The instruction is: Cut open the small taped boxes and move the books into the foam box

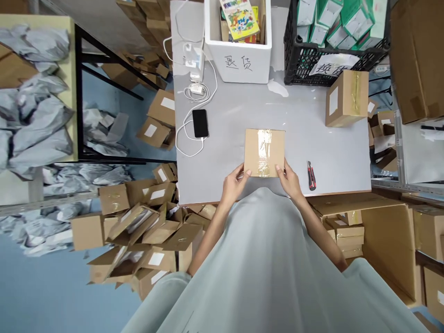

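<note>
Between my two hands is a small cardboard box (272,150) with clear tape running down the middle of its upper face. My left hand (236,184) grips its lower left corner, thumb on the near edge. At the lower right corner, my right hand (289,179) holds the box with the thumb on top and the fingers along the side. Whether the box rests on the table or is slightly raised, I cannot tell. A red and black utility knife (311,176) lies on the grey table (225,104), to the right of my right hand.
Toward the back stand a white foam box (239,64) with books and a black crate (289,64) of green-white boxes. A taped carton (342,99) sits at right. A phone (200,123) with a white cable lies left. Cartons (152,231) crowd the floor; a large open carton (388,249) stands right.
</note>
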